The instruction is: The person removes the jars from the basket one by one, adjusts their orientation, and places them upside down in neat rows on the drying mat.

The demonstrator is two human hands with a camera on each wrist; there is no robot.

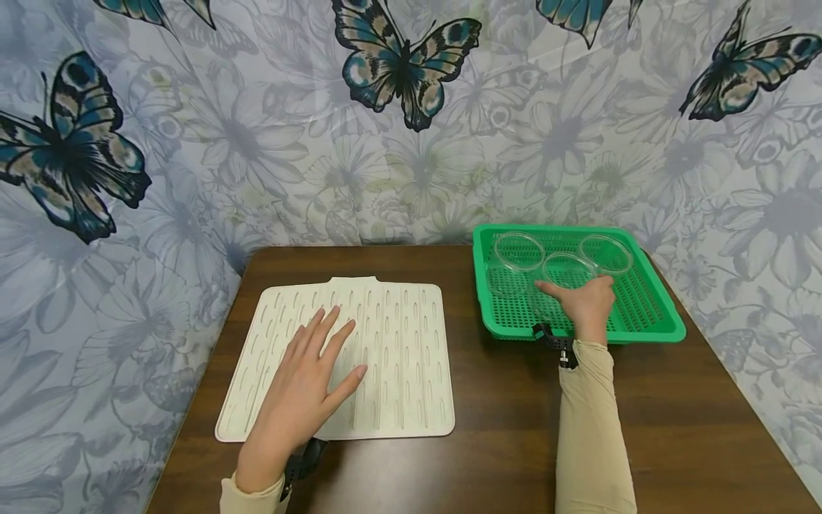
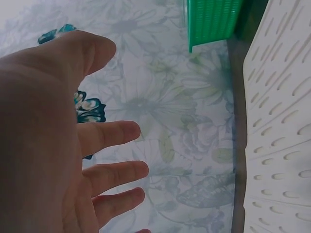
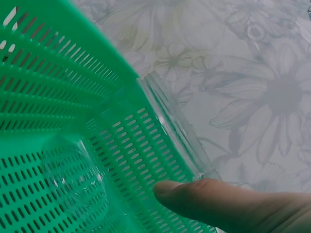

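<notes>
My left hand is over a cream board with rows of oblong ridges, its fingers extended and spread. In the left wrist view that hand holds nothing. My right hand reaches into a green plastic basket, thumb stretched leftward, beside the middle of three clear round cups. In the right wrist view the thumb lies across one end of a clear rim. The other fingers are hidden there, and whether they grip the cup is unclear. Another clear cup sits deeper in the basket.
Two more clear cups, the left one and the right one, sit near the basket's back side. Board and basket stand on a dark brown wooden table. Flowered fabric with butterflies rises behind it.
</notes>
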